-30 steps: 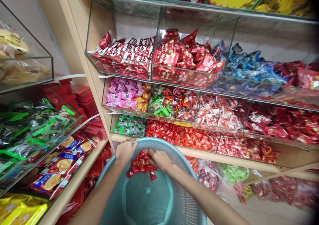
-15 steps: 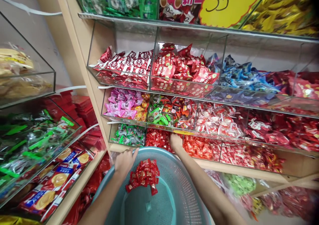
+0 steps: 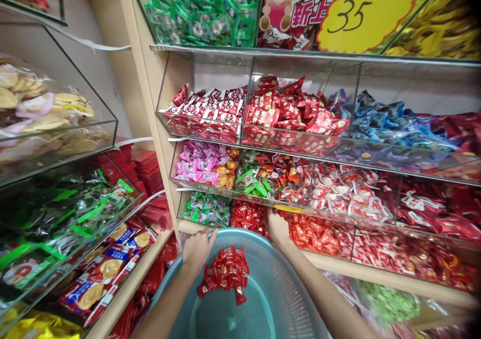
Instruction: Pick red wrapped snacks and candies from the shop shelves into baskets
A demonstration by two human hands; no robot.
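Observation:
A blue-green plastic basket (image 3: pixel 255 246) stands below the shelves, with a small heap of red-wrapped candies (image 3: pixel 227 273) inside it. My left hand (image 3: pixel 198 249) is closed over the basket's rim at the far left side, thumb along the edge. My right hand (image 3: pixel 278 228) reaches past the rim into the lowest shelf compartment, which holds dark red wrapped candies (image 3: pixel 248 215). Its fingers are hidden among the candies and under the shelf edge, so I cannot see what they hold. Orange-red wrapped candies (image 3: pixel 313 234) lie just right of that hand.
Clear-fronted bins of wrapped sweets rise above, including purple-pink candies (image 3: pixel 197 166) and red-and-white packets (image 3: pixel 210 103). A yellow price sign (image 3: pixel 370 16) reads 35. At left are a wooden upright (image 3: pixel 145 78) and bins with green-edged packets (image 3: pixel 75 204). Bagged goods (image 3: pixel 389 299) lie beneath at right.
The view has shifted, so shelves, basket and hands appear further right and slightly lower. My left hand stays on the rim and my right hand remains in the red candy compartment.

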